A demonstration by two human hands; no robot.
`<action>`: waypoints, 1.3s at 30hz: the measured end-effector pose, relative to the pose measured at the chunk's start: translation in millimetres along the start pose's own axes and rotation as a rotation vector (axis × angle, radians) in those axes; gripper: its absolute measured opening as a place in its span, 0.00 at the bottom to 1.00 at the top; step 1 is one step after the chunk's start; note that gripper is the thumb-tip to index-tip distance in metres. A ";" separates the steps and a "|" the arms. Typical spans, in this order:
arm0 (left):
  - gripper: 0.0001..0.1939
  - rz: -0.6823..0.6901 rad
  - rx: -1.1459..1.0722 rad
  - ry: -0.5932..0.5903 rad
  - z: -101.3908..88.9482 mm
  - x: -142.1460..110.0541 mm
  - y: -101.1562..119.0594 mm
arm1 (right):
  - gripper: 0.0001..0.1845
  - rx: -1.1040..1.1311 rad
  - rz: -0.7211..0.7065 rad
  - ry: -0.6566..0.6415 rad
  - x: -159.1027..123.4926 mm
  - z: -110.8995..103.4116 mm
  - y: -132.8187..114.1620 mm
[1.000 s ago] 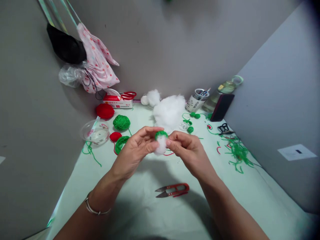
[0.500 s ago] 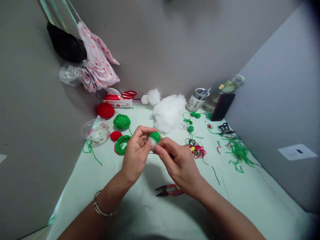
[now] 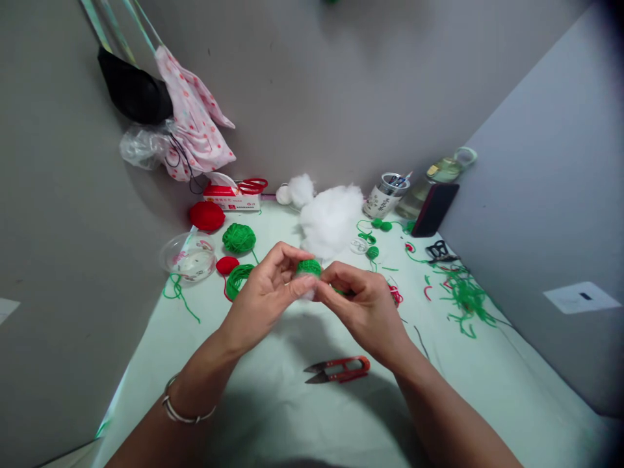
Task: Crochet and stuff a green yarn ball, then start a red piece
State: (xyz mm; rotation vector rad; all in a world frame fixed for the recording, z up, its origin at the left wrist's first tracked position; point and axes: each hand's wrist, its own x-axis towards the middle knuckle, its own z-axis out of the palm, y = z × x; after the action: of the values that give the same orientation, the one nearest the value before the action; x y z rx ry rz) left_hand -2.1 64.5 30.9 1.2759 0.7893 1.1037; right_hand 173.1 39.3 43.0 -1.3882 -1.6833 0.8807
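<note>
A small green crocheted piece (image 3: 309,267) with white stuffing (image 3: 308,294) showing at its lower side is between my hands, above the table. My left hand (image 3: 266,286) grips it from the left, thumb across the front and fingers behind. Thumb and fingertips of my right hand (image 3: 358,302) are pinched at its right edge; my fingers hide part of it. Below them, red-handled thread snips (image 3: 337,369) lie on the cloth. Beyond my hands is a pile of white fibre stuffing (image 3: 329,218).
Green yarn balls (image 3: 239,238), red yarn (image 3: 207,216) and a clear bowl (image 3: 189,257) are at left. Red-handled scissors (image 3: 252,186) rest on a box (image 3: 232,196). A pen tin (image 3: 386,195), a phone (image 3: 435,209), a bottle (image 3: 442,170) and green yarn scraps (image 3: 468,296) stand or lie at right.
The crocheted piece has turned so its stuffed side faces down, with my left thumb now across it. My right hand has shifted right, and the snips' handles have come into view.
</note>
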 end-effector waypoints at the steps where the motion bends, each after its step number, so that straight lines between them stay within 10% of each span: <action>1: 0.09 -0.001 -0.004 -0.013 -0.3 0.6 -0.1 | 0.16 0.028 0.008 -0.018 0.3 -1.6 -0.8; 15: 0.05 -0.005 -0.058 0.305 18.1 2.8 -30.9 | 0.10 -0.329 -0.332 0.034 -7.8 22.7 6.7; 27: 0.11 0.013 -0.152 0.013 11.7 3.0 -8.8 | 0.14 0.245 0.017 -0.060 6.5 -6.8 0.8; 39: 0.06 -0.003 -0.113 0.244 16.2 8.3 -38.9 | 0.09 -0.369 -0.373 0.011 -11.7 25.7 7.0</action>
State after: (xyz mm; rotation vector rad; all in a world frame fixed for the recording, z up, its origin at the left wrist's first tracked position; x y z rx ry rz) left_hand 23.0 69.1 -3.6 1.0570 0.8959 1.3000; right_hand 154.9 28.0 23.4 -1.2394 -2.0817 0.3635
